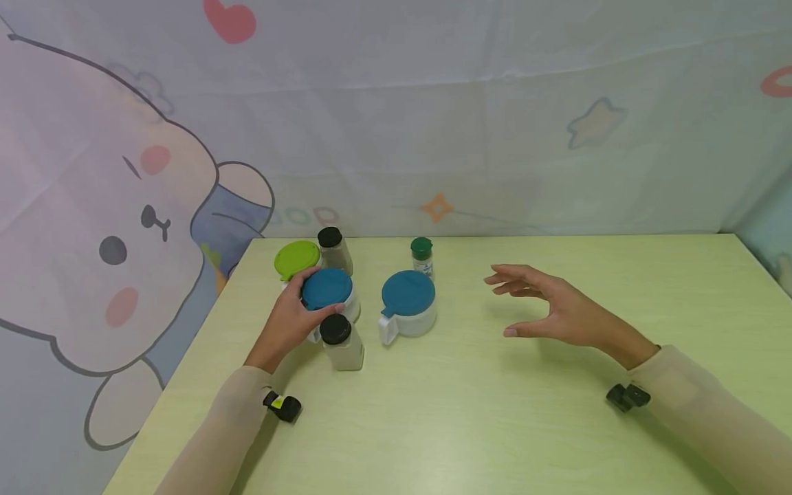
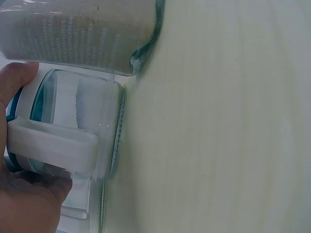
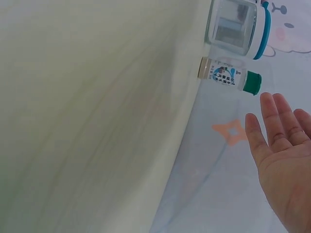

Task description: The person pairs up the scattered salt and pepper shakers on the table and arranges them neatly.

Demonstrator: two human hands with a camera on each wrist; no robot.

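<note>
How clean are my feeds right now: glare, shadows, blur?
Head: soft shadow on the table below the right hand; left wrist: hazy, the blue-lidded pot distinguishable but print on the neighbouring jar blurred; right wrist: soft, lettering on the green-capped bottle hard to read.

Our desk point(image 1: 495, 426) carries a far-left green-lidded jar point(image 1: 298, 258), a left blue-lidded jar point(image 1: 328, 289), a right blue-lidded jar point(image 1: 409, 302), a near black-capped bottle point(image 1: 343, 344), a far black-capped bottle point(image 1: 336, 253) and a far green-capped bottle point(image 1: 423, 258)
</note>
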